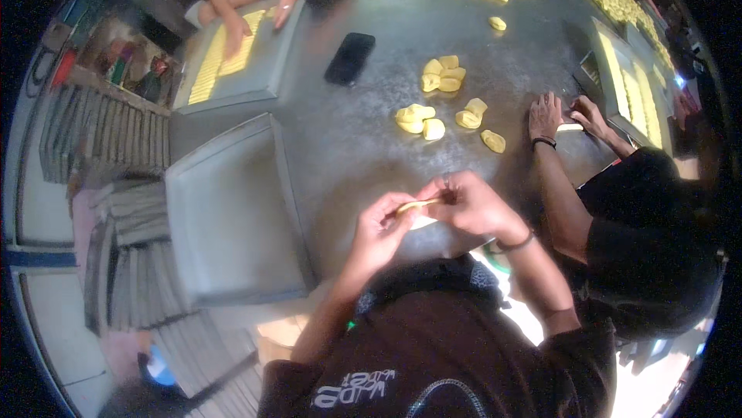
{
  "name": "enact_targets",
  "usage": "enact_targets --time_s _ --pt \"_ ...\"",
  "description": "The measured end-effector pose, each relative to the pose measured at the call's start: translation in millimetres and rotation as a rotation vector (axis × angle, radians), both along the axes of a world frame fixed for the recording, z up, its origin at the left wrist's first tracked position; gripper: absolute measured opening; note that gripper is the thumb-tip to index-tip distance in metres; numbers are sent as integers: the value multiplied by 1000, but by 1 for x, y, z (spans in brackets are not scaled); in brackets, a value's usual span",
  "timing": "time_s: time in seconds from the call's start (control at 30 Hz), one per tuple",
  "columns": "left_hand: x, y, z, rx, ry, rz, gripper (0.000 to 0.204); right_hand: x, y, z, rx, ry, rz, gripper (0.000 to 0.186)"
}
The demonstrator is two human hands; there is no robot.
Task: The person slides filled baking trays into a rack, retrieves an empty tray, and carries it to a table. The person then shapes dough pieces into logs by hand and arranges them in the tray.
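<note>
My left hand [377, 225] and my right hand [473, 203] meet close to my body, at the table's near edge. Between their fingertips they pinch a thin, bent piece of yellow dough [416, 205]. A small pale thing shows just under the fingers, too blurred to name. Beyond my hands on the metal table lie flattened dough pieces: one single round [493, 141], a pair [469, 113], a group with thicker lumps [416, 119] and a farther cluster [444, 74].
A shallow metal tray [232, 221] sits at my left, near stacked trays [131, 256]. Across the table a person's hands touch a tray of yellow dough strips [220, 62]. At my right, another person's hands [547, 117] work over a strip. A black phone [350, 59] lies mid-table.
</note>
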State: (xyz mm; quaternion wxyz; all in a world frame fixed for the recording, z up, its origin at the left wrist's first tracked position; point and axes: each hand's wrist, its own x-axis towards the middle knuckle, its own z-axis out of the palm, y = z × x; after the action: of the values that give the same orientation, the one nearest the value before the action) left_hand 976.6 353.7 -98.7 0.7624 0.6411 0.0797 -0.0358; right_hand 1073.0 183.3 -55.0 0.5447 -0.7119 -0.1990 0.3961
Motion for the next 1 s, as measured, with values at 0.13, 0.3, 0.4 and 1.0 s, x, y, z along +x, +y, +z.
enact_targets --time_s 0.13,0.3,0.4,1.0 --pt "0 4 -7 -34 -43 27 24 3 -10 -5 115 135 13 13" --pt "4 7 -15 29 -44 -91 32 0 -10 -20 23 16 29 12" --pt "3 0 -3 79 22 -106 33 1 -15 -25 14 -15 -2 16" --pt "35 -14 -73 941 -9 -174 13 15 -7 -96 -253 -242 67 36"
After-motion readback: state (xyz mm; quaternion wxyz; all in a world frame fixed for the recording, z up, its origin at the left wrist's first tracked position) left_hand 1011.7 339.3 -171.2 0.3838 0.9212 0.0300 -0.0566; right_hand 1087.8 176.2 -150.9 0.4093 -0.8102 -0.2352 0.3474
